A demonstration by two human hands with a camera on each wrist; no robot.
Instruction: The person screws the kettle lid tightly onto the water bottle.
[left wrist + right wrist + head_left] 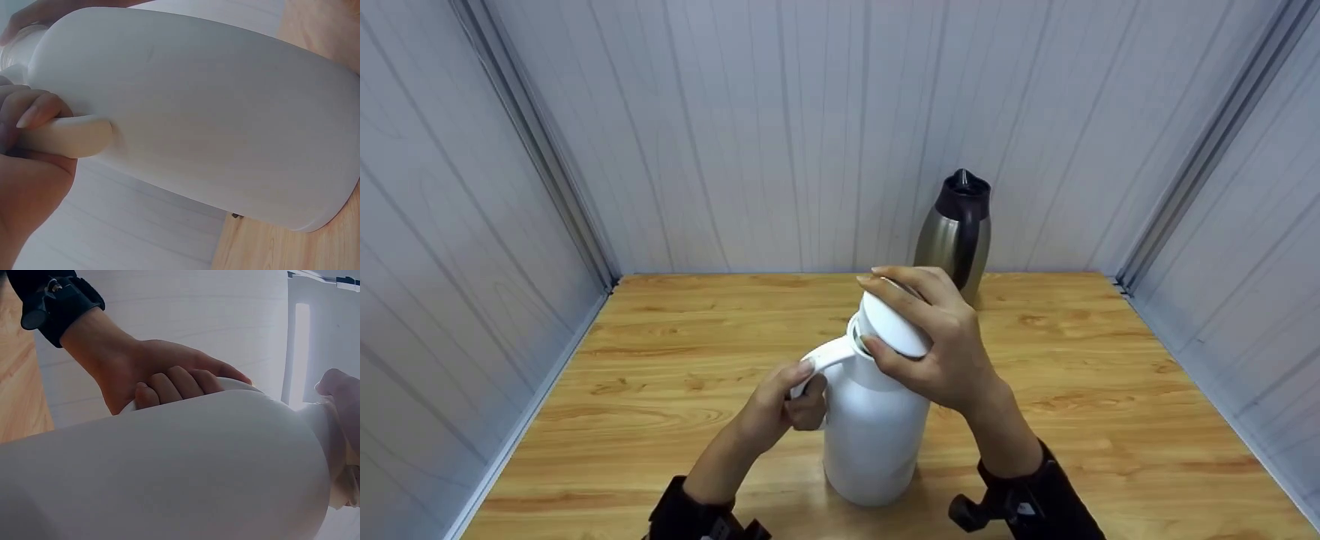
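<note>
We have the white jug (874,427) standing upright on the worktop (675,375). Our left hand (784,405) is wrapped round its handle (829,356) on the left, while our right hand (937,345) sits directly above, fingers curled over the lid (889,326).

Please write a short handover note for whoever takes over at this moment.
Left hand: grips the handle of the white jug, which stands on the table.
Right hand: fingers curled round the jug's lid.
Steel jug: at the back by the wall, untouched.
Done: both grips set. Whether the lid is loose cannot be told.
Left: probably taking the lid off.
</note>
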